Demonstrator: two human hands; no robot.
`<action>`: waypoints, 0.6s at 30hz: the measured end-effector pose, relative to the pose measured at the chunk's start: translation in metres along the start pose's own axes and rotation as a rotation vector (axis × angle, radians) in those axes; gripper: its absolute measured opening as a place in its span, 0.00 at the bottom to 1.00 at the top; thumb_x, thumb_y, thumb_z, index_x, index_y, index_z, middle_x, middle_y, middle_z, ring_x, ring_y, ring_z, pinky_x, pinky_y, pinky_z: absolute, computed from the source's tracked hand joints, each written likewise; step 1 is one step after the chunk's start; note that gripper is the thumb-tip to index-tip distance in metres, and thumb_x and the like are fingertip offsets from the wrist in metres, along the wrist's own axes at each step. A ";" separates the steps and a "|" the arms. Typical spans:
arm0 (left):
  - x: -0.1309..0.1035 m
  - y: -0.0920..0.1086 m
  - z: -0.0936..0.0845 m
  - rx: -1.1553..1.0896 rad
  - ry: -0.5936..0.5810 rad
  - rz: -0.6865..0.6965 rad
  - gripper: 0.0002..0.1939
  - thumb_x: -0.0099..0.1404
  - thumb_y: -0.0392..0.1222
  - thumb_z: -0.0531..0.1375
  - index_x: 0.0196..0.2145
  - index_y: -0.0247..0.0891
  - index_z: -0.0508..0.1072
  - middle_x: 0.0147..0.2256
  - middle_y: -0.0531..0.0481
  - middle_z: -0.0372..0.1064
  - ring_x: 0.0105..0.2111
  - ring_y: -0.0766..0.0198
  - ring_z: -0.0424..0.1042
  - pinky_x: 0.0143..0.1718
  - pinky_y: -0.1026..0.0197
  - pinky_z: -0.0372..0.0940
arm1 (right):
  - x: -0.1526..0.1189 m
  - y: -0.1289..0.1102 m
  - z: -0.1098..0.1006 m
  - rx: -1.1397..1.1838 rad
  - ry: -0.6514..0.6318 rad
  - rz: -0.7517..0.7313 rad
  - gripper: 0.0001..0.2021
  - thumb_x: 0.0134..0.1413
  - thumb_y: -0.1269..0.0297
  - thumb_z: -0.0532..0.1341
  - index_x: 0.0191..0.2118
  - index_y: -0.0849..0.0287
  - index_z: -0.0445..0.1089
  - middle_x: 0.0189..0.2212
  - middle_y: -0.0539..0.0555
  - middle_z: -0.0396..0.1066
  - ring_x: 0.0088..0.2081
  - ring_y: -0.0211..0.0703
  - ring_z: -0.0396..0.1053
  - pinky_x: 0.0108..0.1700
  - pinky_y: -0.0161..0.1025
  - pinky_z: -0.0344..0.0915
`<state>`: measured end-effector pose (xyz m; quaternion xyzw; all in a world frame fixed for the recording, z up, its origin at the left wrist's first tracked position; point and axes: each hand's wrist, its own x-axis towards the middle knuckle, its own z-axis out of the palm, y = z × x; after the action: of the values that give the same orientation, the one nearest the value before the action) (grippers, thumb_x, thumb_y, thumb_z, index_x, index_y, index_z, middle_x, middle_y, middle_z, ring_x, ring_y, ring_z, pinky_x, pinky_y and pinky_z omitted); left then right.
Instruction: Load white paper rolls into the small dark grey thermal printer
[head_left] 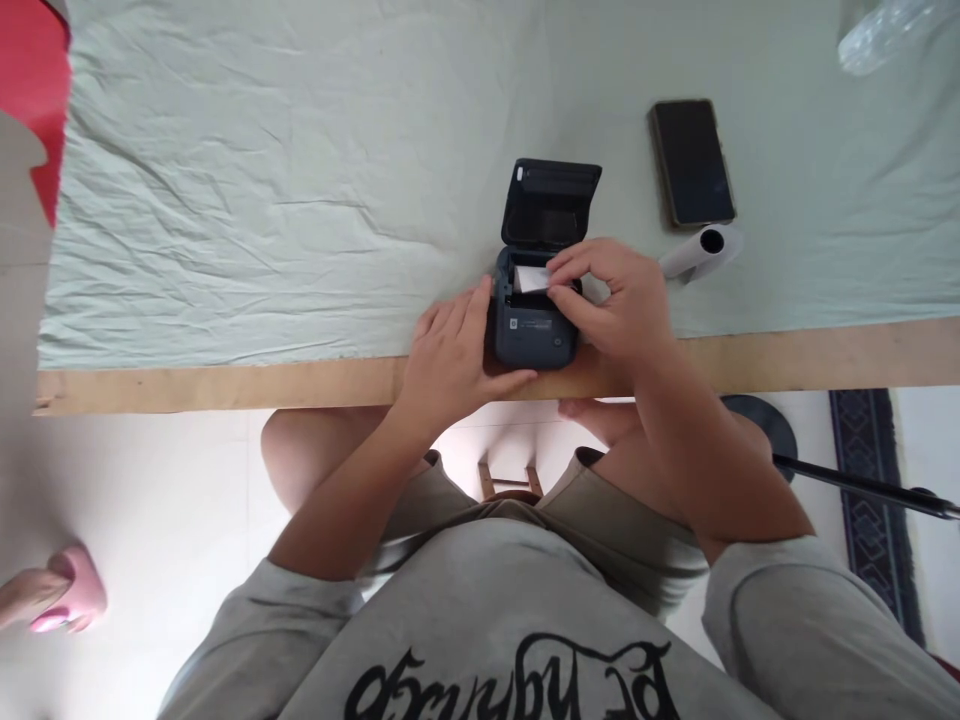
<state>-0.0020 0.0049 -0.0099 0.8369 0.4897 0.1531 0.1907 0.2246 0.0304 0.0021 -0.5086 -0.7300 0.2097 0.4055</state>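
A small dark blue label printer (534, 340) sits at the table's front edge with its lid (551, 205) raised. Inside its compartment lies a white paper roll (531, 279). My right hand (619, 295) reaches in from the right, its thumb and fingertips closed on the roll's right end. Resting against the printer's left side and front is my left hand (450, 350), fingers stretched out and thumb apart. Another white roll with a dark core (694, 252) lies on the cloth just right of my right hand.
A black smartphone (691, 162) lies beyond the second roll. Crumpled clear plastic (885, 38) is at the far right. A pale green cloth (262, 200) covers the table up to its wooden edge (225, 388). Another person's foot in a pink slipper (79, 590) shows at lower left.
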 end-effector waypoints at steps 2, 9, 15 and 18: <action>-0.001 0.000 0.000 -0.007 0.013 0.010 0.58 0.61 0.73 0.64 0.73 0.32 0.51 0.66 0.30 0.64 0.64 0.39 0.65 0.66 0.44 0.56 | -0.006 -0.004 -0.002 -0.003 -0.009 -0.033 0.04 0.58 0.63 0.65 0.32 0.48 0.75 0.39 0.52 0.80 0.45 0.53 0.77 0.53 0.57 0.74; -0.002 0.000 -0.004 0.034 -0.046 0.092 0.35 0.68 0.64 0.63 0.68 0.52 0.66 0.64 0.37 0.63 0.65 0.42 0.63 0.64 0.41 0.57 | -0.019 -0.010 0.001 0.016 -0.093 -0.136 0.05 0.58 0.61 0.65 0.30 0.48 0.75 0.39 0.52 0.79 0.45 0.51 0.76 0.54 0.56 0.72; -0.002 -0.001 -0.002 0.037 -0.044 0.120 0.30 0.70 0.65 0.59 0.63 0.51 0.72 0.64 0.34 0.62 0.64 0.41 0.63 0.63 0.39 0.58 | -0.014 0.003 -0.002 0.050 0.170 -0.059 0.04 0.62 0.58 0.61 0.39 0.48 0.73 0.44 0.52 0.75 0.48 0.49 0.74 0.50 0.53 0.73; -0.002 -0.002 -0.002 0.033 -0.049 0.123 0.28 0.70 0.64 0.59 0.62 0.51 0.74 0.65 0.34 0.61 0.63 0.41 0.64 0.63 0.38 0.59 | -0.009 0.020 0.000 0.126 0.163 0.089 0.12 0.63 0.51 0.60 0.50 0.44 0.67 0.61 0.54 0.67 0.59 0.51 0.70 0.51 0.51 0.73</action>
<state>-0.0049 0.0045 -0.0091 0.8719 0.4351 0.1359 0.1792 0.2378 0.0303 -0.0159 -0.5294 -0.6566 0.2310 0.4850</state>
